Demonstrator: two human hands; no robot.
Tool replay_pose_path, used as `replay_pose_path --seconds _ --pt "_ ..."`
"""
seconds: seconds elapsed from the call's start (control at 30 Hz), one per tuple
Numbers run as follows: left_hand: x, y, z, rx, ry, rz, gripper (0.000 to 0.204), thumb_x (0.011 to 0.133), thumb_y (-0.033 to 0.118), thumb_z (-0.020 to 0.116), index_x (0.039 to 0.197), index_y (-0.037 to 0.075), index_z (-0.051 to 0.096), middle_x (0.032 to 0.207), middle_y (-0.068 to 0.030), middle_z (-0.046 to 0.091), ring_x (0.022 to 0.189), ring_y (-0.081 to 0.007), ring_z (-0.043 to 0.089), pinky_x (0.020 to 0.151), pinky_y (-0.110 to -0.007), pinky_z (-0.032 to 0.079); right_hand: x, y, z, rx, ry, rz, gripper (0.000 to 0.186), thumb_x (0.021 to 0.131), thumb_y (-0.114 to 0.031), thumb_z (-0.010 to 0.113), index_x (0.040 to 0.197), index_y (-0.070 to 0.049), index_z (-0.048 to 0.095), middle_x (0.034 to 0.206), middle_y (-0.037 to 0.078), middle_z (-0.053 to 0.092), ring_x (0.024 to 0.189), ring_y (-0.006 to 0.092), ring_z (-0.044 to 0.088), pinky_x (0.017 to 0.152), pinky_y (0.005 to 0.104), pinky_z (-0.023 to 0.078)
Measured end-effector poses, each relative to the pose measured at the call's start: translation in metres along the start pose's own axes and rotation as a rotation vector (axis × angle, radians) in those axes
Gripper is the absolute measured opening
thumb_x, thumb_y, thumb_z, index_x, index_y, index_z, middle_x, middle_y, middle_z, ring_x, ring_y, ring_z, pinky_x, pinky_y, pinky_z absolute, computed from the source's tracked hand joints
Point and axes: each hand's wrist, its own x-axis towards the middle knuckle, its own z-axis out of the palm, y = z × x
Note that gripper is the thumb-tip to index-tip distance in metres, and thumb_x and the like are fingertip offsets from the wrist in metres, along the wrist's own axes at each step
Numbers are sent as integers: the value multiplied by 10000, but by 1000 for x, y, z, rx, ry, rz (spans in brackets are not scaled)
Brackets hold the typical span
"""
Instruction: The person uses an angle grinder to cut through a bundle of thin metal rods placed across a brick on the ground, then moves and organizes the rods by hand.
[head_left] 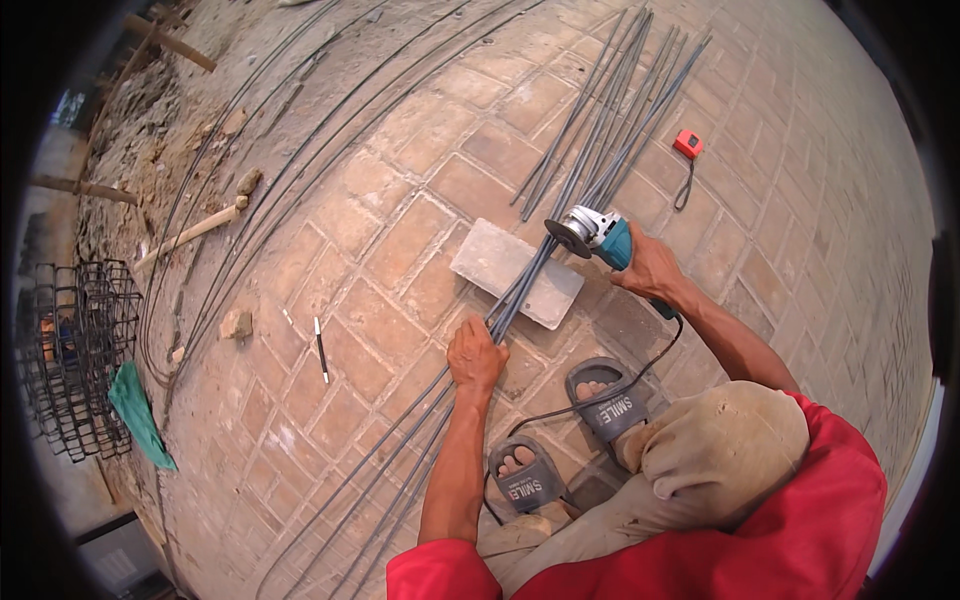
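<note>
My left hand (478, 354) is closed around a bundle of thin steel rods (524, 283), just on the near side of a grey concrete block (494, 257). The rods lie across the top of that block and run on toward the lower left. In my right hand (648, 262) is a teal angle grinder (611, 240), gripped by its body. Its dark cutting disc (567, 238) stands at the rods beside the block's far right edge; whether it touches them I cannot tell. The grinder's cord (640, 376) trails down past my sandals.
Cut rods (610, 110) lie beyond the block, with a red tape measure (688, 143) to their right. A black-and-white marker (321, 350) rests on the brick paving. Long bent rods (300, 165), a wooden-handled hammer (195, 236), wire cages (75, 345) and green cloth (140, 414) are at left.
</note>
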Motion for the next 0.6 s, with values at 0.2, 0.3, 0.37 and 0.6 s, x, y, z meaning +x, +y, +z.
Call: replay_pose_path --seconds 0.2,0.3,0.37,0.6 --pt "-1 -1 -2 -39 13 10 478 608 196 821 940 70 502 880 -118 596 833 -305 634 731 -410 531 -5 -2 -1 35 18 -20 844 627 -283 758 1319 45 403 984 322 649 944 490 633 837 519 500" --pt "-1 0 -2 -28 -4 8 490 611 202 829 949 69 500 885 -119 597 843 -304 634 738 -411 531 -5 -1 -1 34 2 1 860 624 -279 757 1339 36 399 984 325 648 942 490 634 835 519 503" --pt "-1 0 -2 -27 -5 4 491 613 203 831 950 69 500 886 -120 599 846 -302 634 739 -409 532 -5 1 1 26 -16 21 859 624 -278 758 1342 30 400 982 325 648 938 491 636 831 520 504" --pt "0 0 -1 -37 -1 0 494 609 201 833 951 65 504 885 -119 600 851 -302 634 744 -406 534 -8 -3 0 21 -1 43 830 623 -282 767 1314 16 416 968 312 653 915 492 643 816 519 509"
